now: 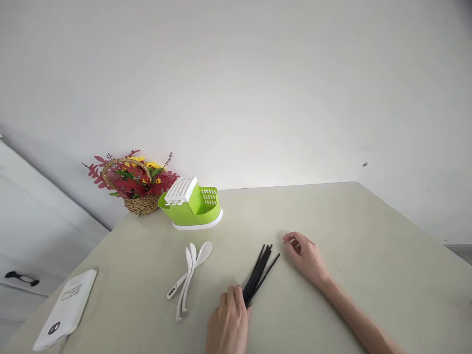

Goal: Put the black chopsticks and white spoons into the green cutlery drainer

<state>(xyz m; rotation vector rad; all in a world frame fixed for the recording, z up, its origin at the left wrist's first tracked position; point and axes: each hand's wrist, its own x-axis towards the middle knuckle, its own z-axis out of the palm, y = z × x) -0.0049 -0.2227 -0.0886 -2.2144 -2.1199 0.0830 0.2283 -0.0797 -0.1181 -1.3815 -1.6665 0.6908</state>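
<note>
My left hand (229,317) is closed around the near ends of a bundle of black chopsticks (257,275) lying on the table. Their far ends fan out, one chopstick leaning apart on the right. Just right of those tips, my right hand (305,255) rests by the table, fingers loosely curled with a gap inside and nothing held. Left of the chopsticks lie several white spoons (191,273); two are nested side by side and another crosses beneath them. Behind the spoons stands a green utensil caddy (180,215) with a white slatted top piece and white base.
A wicker basket (142,204) of red and yellow artificial flowers stands at the back left, beside the caddy. A white flat device (68,309) with a cable lies at the table's left edge. White drawers (33,246) stand left of the table (350,221), and a wall rises behind.
</note>
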